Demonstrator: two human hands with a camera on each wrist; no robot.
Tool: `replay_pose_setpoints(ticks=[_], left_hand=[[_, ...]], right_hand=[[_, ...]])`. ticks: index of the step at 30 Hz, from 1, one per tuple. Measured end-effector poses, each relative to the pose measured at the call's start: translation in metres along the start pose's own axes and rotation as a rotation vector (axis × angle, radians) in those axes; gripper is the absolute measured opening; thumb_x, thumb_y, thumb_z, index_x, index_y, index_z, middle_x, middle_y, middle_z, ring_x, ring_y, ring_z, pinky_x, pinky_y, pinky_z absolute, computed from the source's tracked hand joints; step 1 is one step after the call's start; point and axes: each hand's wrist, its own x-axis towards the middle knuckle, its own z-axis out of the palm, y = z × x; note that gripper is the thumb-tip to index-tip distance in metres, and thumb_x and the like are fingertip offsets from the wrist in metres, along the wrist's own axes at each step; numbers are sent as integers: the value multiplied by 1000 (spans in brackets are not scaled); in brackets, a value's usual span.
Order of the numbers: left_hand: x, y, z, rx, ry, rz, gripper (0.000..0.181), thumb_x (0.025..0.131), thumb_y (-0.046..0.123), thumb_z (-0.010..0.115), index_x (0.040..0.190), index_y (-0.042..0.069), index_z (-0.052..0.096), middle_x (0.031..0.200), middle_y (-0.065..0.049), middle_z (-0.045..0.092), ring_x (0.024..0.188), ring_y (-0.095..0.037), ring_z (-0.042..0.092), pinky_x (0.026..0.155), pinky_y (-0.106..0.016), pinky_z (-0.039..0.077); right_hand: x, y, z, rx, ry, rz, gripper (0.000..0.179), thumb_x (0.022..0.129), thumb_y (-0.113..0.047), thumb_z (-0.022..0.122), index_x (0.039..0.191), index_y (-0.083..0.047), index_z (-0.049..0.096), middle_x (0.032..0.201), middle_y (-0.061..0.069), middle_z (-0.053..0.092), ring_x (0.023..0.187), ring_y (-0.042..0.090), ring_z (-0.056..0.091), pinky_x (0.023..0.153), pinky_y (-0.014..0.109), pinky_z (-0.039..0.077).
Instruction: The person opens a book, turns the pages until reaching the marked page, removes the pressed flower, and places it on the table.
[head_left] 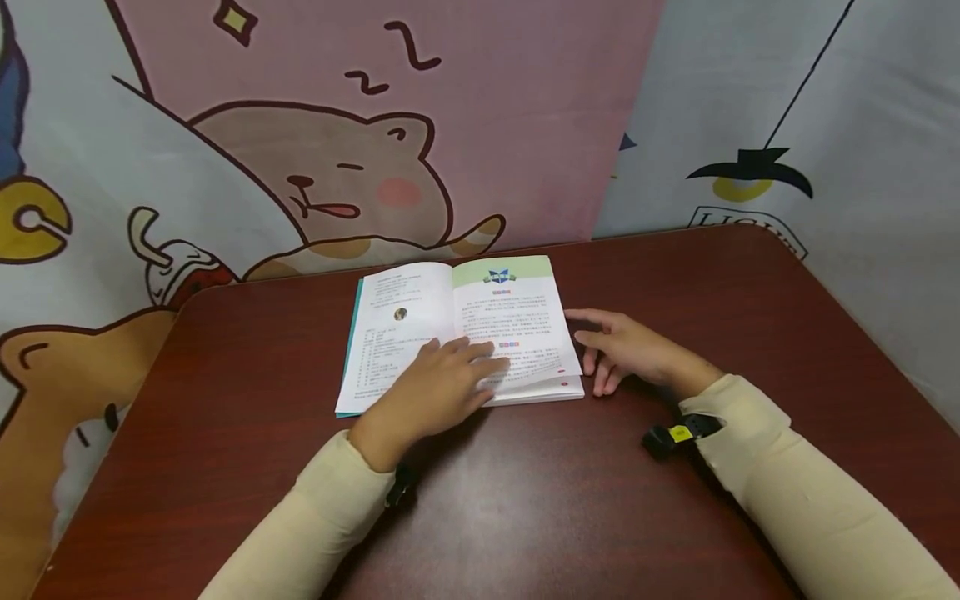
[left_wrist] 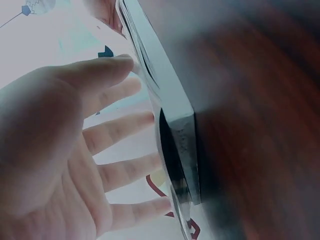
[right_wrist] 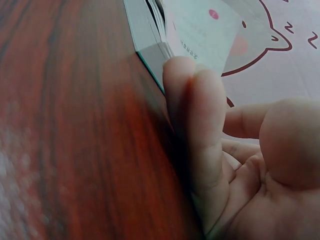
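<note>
An open book point(head_left: 513, 312) with printed pages lies on the table, its teal cover edge showing at the left. The right-hand page has a green header band. My left hand point(head_left: 438, 383) lies across the lower middle of the pages with its fingers spread; in the left wrist view, the straight fingertips of this left hand point(left_wrist: 90, 135) meet the page surface. Beside the book's right edge is my right hand point(head_left: 626, 350), index fingertip right at the page edge and the other fingers loosely bent. From the right wrist, fingertips point(right_wrist: 205, 95) overlap the book's corner point(right_wrist: 155, 60).
The dark red-brown wooden table point(head_left: 517, 508) extends around the book. Behind it hangs a cartoon-printed cloth point(head_left: 540, 125) with a sleeping bear. A black wrist device point(head_left: 663, 440) with a yellow label is strapped below the right sleeve point(head_left: 795, 467).
</note>
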Motion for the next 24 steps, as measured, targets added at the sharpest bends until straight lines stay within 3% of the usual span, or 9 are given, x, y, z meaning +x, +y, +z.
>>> replay_pose_setpoints(ticks=[10,18,24], left_hand=[[1,1,1,45,37,71,48,82,29,68,128,29,53,125,3,59,113,-18,56,92,-44,42],[2,0,2,26,59,95,47,80,24,68,125,29,56,120,4,61,110,-17,58,88,-41,44],[1,1,0,21,92,95,76,79,22,71,143,30,31,119,6,63,103,-14,62,86,-39,46]], right_hand=[[1,1,0,-4,-1,-1,53,97,-25,44,145,-28,22,70,13,56,51,30,64,52,48,53],[1,0,0,0,4,-4,53,97,-27,45,145,-29,23,70,14,55,51,31,63,52,48,53],[2,1,1,-9,10,-3,52,97,-26,44,145,-29,23,70,14,55,51,31,64,52,49,53]])
